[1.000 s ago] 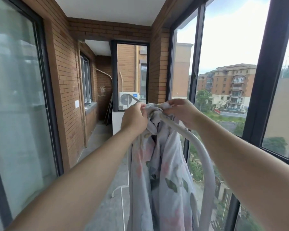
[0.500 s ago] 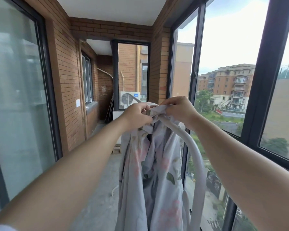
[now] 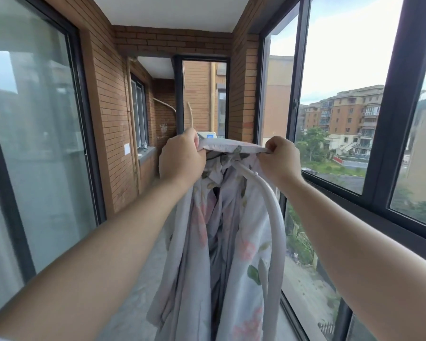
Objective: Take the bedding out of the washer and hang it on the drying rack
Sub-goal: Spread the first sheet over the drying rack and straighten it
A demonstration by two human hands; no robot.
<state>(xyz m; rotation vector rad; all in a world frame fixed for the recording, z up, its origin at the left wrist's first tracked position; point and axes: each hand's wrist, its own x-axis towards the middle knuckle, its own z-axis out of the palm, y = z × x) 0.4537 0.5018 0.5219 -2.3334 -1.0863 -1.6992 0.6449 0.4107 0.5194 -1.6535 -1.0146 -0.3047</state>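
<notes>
Pale grey bedding (image 3: pixel 229 242) with pink flowers and green leaves hangs in long folds over the top of a white tubular drying rack (image 3: pixel 274 217). My left hand (image 3: pixel 181 157) and my right hand (image 3: pixel 279 157) each grip its top edge, holding a stretch of cloth taut and level between them, just above the rack's curved bar. Most of the rack is hidden under the fabric. The washer is not in view.
I stand in a narrow brick balcony. Glass sliding doors (image 3: pixel 35 143) run along the left, dark-framed windows (image 3: pixel 389 119) along the right. An air-conditioner unit (image 3: pixel 208 136) sits at the far end behind the bedding. Grey floor (image 3: pixel 133 291) lies below.
My hands, close together on the bunched top, have moved apart and spread the bedding's upper edge into a flat, taut band. The view has moved closer.
</notes>
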